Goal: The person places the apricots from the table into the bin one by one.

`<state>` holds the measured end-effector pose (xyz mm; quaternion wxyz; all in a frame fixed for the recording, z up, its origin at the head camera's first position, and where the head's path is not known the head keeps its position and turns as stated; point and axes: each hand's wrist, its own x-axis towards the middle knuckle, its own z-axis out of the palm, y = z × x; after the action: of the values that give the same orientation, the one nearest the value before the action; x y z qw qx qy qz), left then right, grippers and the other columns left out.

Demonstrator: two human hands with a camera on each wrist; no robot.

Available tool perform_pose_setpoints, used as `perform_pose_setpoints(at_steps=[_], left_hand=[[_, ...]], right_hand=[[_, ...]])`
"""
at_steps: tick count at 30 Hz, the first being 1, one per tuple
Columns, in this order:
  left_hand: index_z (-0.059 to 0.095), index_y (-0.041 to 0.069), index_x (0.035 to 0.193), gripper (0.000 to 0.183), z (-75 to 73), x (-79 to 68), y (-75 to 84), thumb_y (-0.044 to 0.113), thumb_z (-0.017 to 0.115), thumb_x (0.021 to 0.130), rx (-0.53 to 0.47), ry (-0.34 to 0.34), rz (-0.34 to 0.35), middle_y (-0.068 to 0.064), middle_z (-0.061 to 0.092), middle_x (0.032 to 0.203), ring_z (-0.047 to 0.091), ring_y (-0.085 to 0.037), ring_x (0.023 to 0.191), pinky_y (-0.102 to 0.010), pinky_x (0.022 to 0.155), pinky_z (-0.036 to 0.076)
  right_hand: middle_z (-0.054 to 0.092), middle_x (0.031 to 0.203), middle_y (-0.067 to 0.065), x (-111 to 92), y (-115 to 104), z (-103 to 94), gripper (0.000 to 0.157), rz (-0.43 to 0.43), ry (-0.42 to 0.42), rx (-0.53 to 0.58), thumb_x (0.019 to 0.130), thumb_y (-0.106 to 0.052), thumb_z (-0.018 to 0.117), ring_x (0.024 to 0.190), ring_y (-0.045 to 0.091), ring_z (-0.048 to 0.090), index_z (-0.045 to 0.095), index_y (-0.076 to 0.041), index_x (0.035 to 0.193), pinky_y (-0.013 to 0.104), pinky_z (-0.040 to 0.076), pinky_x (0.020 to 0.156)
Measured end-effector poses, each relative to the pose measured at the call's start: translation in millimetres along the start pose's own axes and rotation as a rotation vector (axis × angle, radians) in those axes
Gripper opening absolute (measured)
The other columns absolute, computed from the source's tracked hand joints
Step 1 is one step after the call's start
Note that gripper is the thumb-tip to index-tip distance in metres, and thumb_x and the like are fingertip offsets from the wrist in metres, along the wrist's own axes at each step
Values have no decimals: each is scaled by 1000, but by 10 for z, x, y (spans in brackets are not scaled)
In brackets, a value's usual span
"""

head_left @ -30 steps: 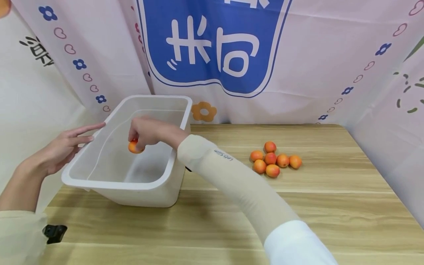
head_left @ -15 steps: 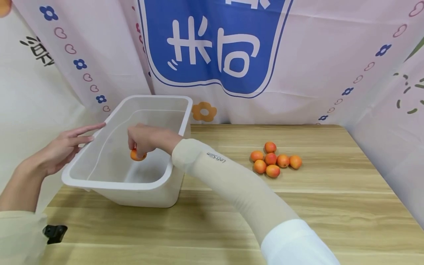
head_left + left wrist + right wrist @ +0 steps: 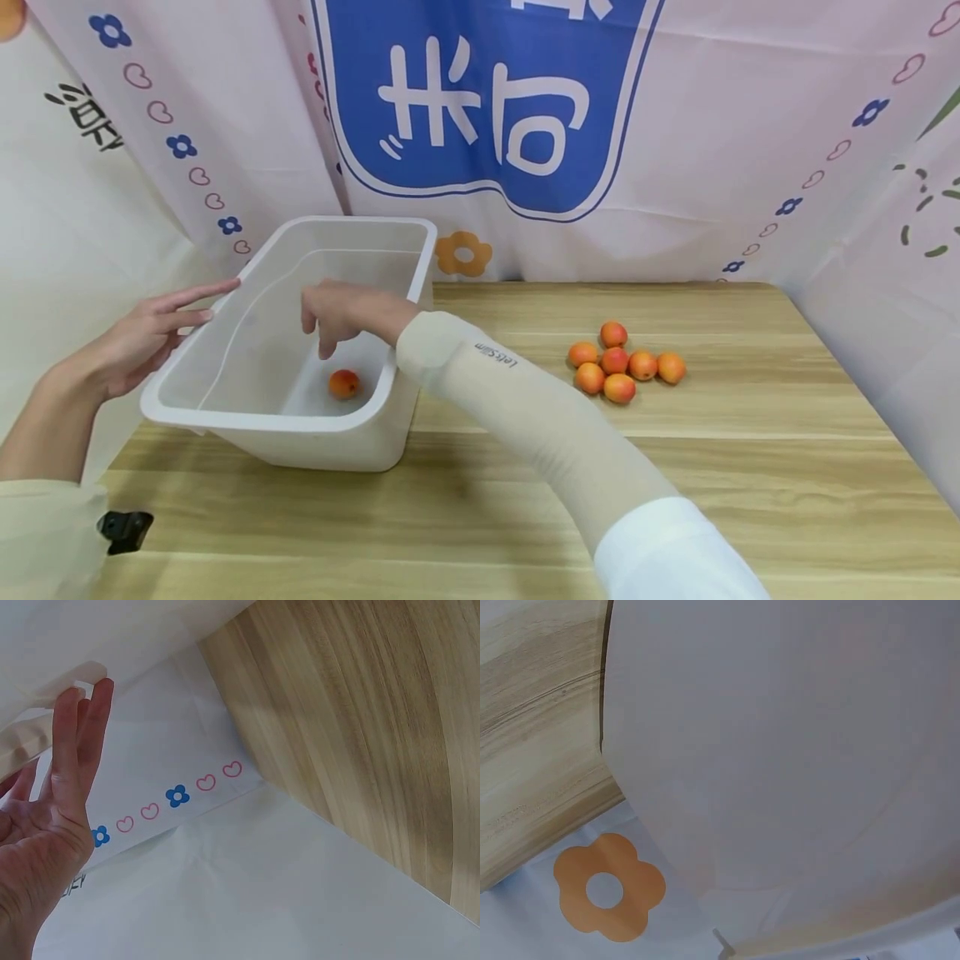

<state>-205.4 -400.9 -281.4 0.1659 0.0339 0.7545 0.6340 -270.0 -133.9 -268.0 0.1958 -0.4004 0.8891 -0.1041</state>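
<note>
A white plastic bin (image 3: 277,450) stands on the left of the table in the head view. My left hand (image 3: 146,337) touches its left rim with extended fingers; in the left wrist view, the fingers (image 3: 96,724) lie straight against the bin's edge. Inside the bin, one orange-red apricot (image 3: 344,384) rests on the bottom near the front right corner. Just above and behind it hangs my right hand (image 3: 341,312), fingers pointing down and holding nothing. The right wrist view shows the bin's outer wall (image 3: 765,750), which hides that hand.
Several more apricots (image 3: 615,361) lie in a loose cluster on the wooden table (image 3: 525,517), right of the bin. A printed cloth (image 3: 675,150) hangs behind the table, with white cloth at both sides. My right forearm crosses over the bin's right rim.
My right hand has let go of the apricot, which now lies on the bin's bottom, lower and to the right. The left hand and the cluster have not moved.
</note>
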Motion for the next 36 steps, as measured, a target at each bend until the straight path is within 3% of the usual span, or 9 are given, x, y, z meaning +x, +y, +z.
perform_pose_setpoints(at_steps=[1,4,11,15,22,29,36], left_hand=[[67,46,134,50,0,-1,-1,8,41,112,3,0,1,13,72,117,76,-17,94,-39,70,65],[66,47,135,49,2,-5,-4,10,42,113,13,6,0,14,72,117,76,-16,94,-39,70,65],[66,46,135,50,10,6,2,9,41,113,-6,-1,-4,13,72,118,76,-17,94,-39,71,65],[66,45,135,50,2,2,5,8,40,113,-30,-5,-5,12,73,118,76,-17,94,-38,70,64],[68,40,136,53,-5,3,-26,4,37,113,-114,-43,16,9,74,120,76,-17,96,-37,71,64],[68,39,136,52,20,2,-12,4,37,113,-103,-31,34,9,74,119,76,-17,94,-36,69,64],[67,41,137,51,31,6,-12,6,38,113,-62,-20,29,10,74,118,75,-14,94,-36,67,64]], right_hand=[[66,133,-3,-14,1,-13,44,8,1,12,93,-18,81,113,9,62,69,-14,135,16,52,91],[67,134,0,-66,24,-58,45,-34,9,22,93,-16,80,116,11,62,69,-12,137,16,52,91],[72,126,8,-371,230,-198,38,-270,83,128,96,-13,76,113,15,63,70,-3,133,15,50,91],[72,123,8,-614,345,-276,36,-323,134,208,98,-13,75,109,14,65,70,-3,132,15,53,90],[74,120,7,-992,572,-322,33,-381,218,283,98,-12,73,104,10,70,71,-3,129,17,55,90],[75,119,11,-1395,924,-287,29,-425,327,363,97,-9,73,107,17,71,73,1,125,27,59,90],[75,120,11,-1714,1344,-215,28,-363,370,382,98,-8,72,109,20,71,72,1,125,31,60,92]])
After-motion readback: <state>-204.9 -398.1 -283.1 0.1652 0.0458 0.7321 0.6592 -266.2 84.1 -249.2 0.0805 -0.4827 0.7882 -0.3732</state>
